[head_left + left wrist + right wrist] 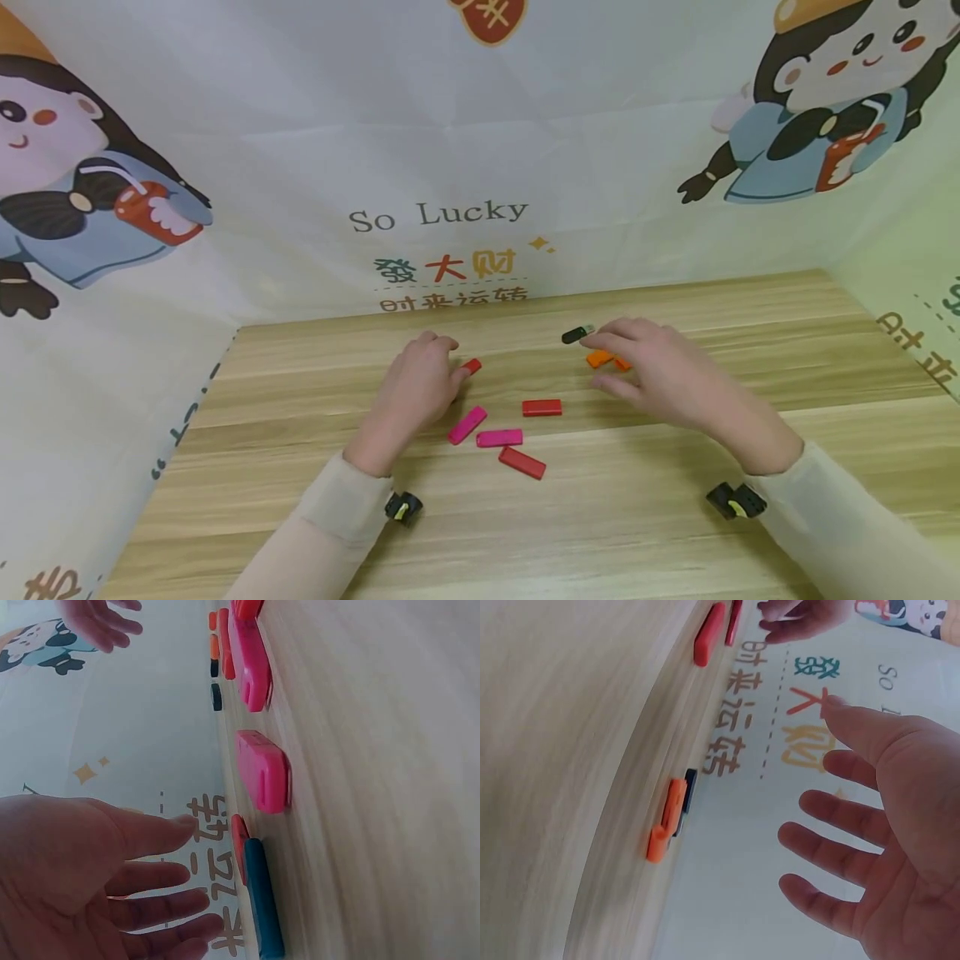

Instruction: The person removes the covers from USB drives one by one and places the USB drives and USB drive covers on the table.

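Note:
My left hand (422,379) is over the back left of the table beside a small red bar (472,367), its fingers loose and holding nothing. In the left wrist view a dark teal bar (264,900) lies by that red one, under the hand (112,877); in the head view the hand hides it. My right hand (660,371) hovers with fingers spread and apart over small orange pieces (599,358). Just behind them lies a black USB stick (576,335) with a metal plug. The right wrist view shows the right palm (915,825) with nothing in it.
Between the hands lie two pink bars (467,425), a red bar (542,407) and another red bar (522,463) nearer the front. A white printed cloth (300,208) hangs behind the wooden table (622,517) and along its sides.

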`<state>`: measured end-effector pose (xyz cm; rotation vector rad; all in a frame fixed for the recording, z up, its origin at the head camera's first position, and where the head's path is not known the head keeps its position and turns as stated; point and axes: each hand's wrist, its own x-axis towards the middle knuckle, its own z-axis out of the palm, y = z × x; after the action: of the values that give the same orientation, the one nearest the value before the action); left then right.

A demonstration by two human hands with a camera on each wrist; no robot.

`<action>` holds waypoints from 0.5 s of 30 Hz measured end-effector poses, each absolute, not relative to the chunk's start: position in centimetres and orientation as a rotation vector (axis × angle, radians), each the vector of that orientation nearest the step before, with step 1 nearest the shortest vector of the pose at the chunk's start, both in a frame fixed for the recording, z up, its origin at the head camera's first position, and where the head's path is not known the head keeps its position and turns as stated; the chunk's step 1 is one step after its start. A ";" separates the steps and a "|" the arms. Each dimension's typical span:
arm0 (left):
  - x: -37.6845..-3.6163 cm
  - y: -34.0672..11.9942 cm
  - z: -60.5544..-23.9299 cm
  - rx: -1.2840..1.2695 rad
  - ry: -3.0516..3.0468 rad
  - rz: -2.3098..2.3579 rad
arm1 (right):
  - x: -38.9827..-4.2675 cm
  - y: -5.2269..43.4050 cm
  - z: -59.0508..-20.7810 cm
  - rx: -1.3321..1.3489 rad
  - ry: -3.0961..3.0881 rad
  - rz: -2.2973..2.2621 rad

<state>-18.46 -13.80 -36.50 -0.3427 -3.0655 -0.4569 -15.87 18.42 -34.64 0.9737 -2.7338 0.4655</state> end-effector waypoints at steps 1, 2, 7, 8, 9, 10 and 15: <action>-18.6 -13.7 -36.5 -0.339 -3.075 -0.447 | -15.7 18.3 -34.7 0.973 -2.733 0.459; -18.7 -13.7 -36.5 -0.338 -3.084 -0.432 | -15.6 18.3 -34.6 0.975 -2.732 0.457; -19.1 -13.5 -36.8 -0.343 -3.136 -0.356 | -14.9 17.9 -34.7 0.992 -2.736 0.430; -19.2 -13.5 -36.8 -0.343 -3.144 -0.350 | -14.8 17.8 -34.7 0.993 -2.739 0.429; -19.3 -13.4 -36.9 -0.342 -3.151 -0.348 | -14.7 17.8 -34.7 0.992 -2.742 0.425; -19.4 -13.4 -37.0 -0.336 -3.156 -0.351 | -14.6 17.7 -34.7 0.995 -2.740 0.423; -19.8 -13.2 -37.4 -0.316 -3.169 -0.363 | -14.3 17.4 -34.9 1.008 -2.706 0.426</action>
<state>-19.79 -13.16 -37.43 -0.3162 -3.1687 -0.3634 -14.30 17.43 -34.92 1.0078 -2.7064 0.4258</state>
